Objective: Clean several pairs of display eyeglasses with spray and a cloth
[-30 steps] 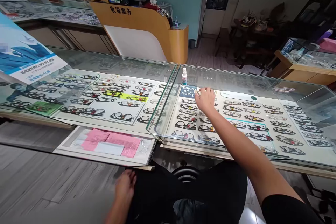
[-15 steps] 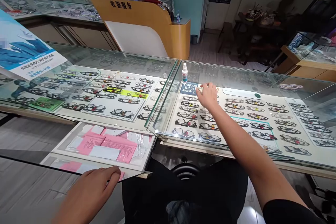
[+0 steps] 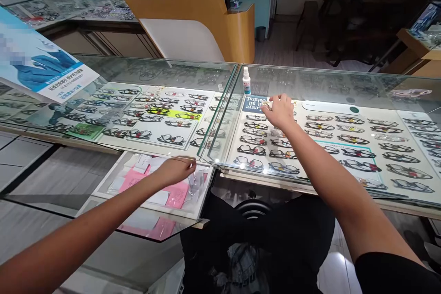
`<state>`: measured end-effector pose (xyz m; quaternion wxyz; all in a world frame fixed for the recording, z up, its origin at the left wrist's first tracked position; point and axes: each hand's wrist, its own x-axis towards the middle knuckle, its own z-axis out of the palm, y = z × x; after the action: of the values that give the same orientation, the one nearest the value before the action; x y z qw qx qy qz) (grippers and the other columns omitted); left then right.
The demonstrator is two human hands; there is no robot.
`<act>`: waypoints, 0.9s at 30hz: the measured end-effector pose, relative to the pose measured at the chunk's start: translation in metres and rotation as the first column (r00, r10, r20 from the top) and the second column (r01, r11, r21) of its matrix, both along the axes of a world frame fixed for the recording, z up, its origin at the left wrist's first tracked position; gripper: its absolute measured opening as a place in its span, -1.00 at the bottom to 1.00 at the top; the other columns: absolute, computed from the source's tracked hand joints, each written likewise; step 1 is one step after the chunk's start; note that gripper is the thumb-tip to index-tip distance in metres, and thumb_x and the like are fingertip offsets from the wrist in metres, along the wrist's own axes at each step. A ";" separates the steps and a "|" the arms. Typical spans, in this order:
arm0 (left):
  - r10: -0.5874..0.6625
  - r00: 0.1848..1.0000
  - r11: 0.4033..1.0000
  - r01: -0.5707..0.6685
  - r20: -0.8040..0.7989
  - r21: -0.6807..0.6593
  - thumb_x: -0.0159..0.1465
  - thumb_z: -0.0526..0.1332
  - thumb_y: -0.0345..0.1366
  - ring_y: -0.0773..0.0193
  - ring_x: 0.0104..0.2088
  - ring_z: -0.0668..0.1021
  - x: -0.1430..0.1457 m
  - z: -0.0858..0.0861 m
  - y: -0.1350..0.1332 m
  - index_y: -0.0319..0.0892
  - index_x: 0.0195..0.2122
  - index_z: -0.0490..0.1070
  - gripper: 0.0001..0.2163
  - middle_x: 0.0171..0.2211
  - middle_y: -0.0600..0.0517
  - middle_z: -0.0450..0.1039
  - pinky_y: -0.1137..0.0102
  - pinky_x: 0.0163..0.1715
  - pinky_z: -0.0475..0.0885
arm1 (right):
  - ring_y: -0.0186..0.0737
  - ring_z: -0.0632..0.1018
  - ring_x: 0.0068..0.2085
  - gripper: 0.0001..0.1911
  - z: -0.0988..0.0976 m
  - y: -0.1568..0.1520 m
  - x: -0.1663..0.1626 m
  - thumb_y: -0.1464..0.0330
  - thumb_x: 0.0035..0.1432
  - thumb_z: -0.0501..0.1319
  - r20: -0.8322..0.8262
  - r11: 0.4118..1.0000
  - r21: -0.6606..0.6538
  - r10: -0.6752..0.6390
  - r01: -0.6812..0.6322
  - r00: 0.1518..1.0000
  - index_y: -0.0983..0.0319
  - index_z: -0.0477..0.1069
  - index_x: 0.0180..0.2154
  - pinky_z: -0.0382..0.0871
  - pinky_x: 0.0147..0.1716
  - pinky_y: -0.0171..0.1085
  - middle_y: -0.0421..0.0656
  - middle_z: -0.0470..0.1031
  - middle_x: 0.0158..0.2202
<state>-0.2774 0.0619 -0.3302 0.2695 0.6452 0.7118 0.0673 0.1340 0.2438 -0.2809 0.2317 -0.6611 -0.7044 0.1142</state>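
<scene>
My right hand (image 3: 280,111) rests on the glass top of the right display case, its fingers curled. A small pale thing shows at the thumb, too small to name. Just behind and left of it a white spray bottle (image 3: 246,81) stands upright on the glass. Under the glass lie rows of eyeglasses (image 3: 251,149). My left hand (image 3: 176,169) is over the pulled-out drawer (image 3: 103,183), close to the left case's front edge. Its fingers are bent together, and whatever they hold, if anything, is hidden. Pink papers (image 3: 177,194) and clear plastic bags lie in the drawer.
The left display case (image 3: 158,149) holds more eyeglasses, with a blue printed sign (image 3: 44,59) leaning above it. A glass pane with a dark edge juts out below the drawer. Beyond the cases stands a wooden cashier counter (image 3: 237,32). A stool base (image 3: 253,209) is between my legs.
My left hand has moved forward and right, from the lower glass pane to over the drawer. The right hand stays at the same spot on the glass. The view has tipped down and left.
</scene>
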 end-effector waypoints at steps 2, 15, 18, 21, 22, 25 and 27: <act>-0.090 0.985 0.991 0.103 -0.149 0.083 0.07 0.44 -0.38 -0.21 -0.05 0.60 0.007 -0.004 0.031 -0.09 -0.44 0.44 -0.83 -0.24 -0.17 0.61 0.07 0.13 0.43 | 0.36 0.34 0.33 -0.51 -0.004 0.003 0.001 0.00 0.42 0.25 0.008 1.000 0.007 0.010 -0.010 1.000 0.23 0.42 0.14 0.22 0.35 0.35 0.24 0.36 0.30; -0.444 0.840 0.844 0.508 -0.311 0.169 0.33 0.22 -0.48 -0.28 0.48 0.32 -0.008 -0.043 0.109 -0.21 0.03 0.66 -0.69 0.21 -0.34 0.60 -0.09 0.33 0.17 | 0.34 0.36 0.28 -0.54 -0.006 0.011 -0.001 -0.04 0.47 0.18 0.011 0.999 0.042 -0.010 0.010 1.000 0.23 0.38 0.02 0.21 0.32 0.40 0.21 0.34 0.24; -0.429 0.846 0.854 0.494 -0.317 0.164 0.32 0.25 -0.45 -0.31 0.47 0.35 -0.008 -0.048 0.119 -0.21 0.05 0.67 -0.68 0.13 -0.36 0.64 -0.12 0.36 0.15 | 0.33 0.37 0.28 -0.62 -0.006 0.012 -0.001 0.04 0.52 0.14 0.014 0.999 0.042 -0.021 0.020 1.000 0.23 0.39 -0.02 0.22 0.32 0.38 0.22 0.35 0.24; -0.429 0.854 0.864 0.483 -0.293 0.143 0.31 0.26 -0.46 -0.31 0.47 0.36 -0.010 -0.051 0.130 -0.20 -0.06 0.66 -0.77 0.02 -0.33 0.67 -0.13 0.38 0.16 | 0.33 0.38 0.28 -0.70 -0.005 0.012 -0.001 0.12 0.51 0.18 0.009 0.997 0.056 -0.047 0.047 0.999 0.23 0.40 -0.07 0.25 0.31 0.35 0.22 0.37 0.23; -0.434 0.855 0.867 0.482 -0.285 0.127 0.31 0.26 -0.48 -0.30 0.46 0.37 -0.011 -0.052 0.133 -0.22 -0.12 0.64 -0.81 -0.01 -0.32 0.68 -0.13 0.38 0.16 | 0.31 0.39 0.27 -0.73 -0.004 0.012 -0.001 0.14 0.52 0.17 -0.017 0.996 0.066 -0.051 0.052 0.999 0.22 0.39 -0.08 0.27 0.30 0.33 0.19 0.40 0.20; -0.440 0.869 0.874 0.473 -0.227 0.116 0.29 0.26 -0.54 -0.22 0.36 0.44 -0.010 -0.053 0.141 -0.30 -0.24 0.55 -0.91 -0.07 -0.29 0.68 -0.07 0.40 0.20 | 0.13 0.49 0.12 -0.79 0.004 0.014 0.000 0.14 0.55 0.12 -0.231 0.996 0.083 -0.008 0.028 0.973 0.13 0.30 -0.12 0.40 0.21 0.17 0.03 0.49 0.00; -0.338 0.935 0.904 0.355 -0.109 0.237 0.26 0.28 -0.56 -0.11 0.22 0.51 -0.008 -0.054 0.144 -0.30 -0.30 0.50 -0.93 -0.13 -0.23 0.67 0.03 0.38 0.25 | -0.02 0.53 -0.05 -0.72 0.011 0.017 0.003 0.07 0.56 0.12 -0.497 0.999 0.052 0.033 -0.009 0.867 0.08 0.23 -0.18 0.49 0.07 0.00 -0.12 0.47 -0.18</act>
<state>-0.2858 0.2062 -0.3841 0.1694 0.7922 0.5798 0.0874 0.1368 0.2611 -0.2698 0.4200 -0.5959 -0.6306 0.2661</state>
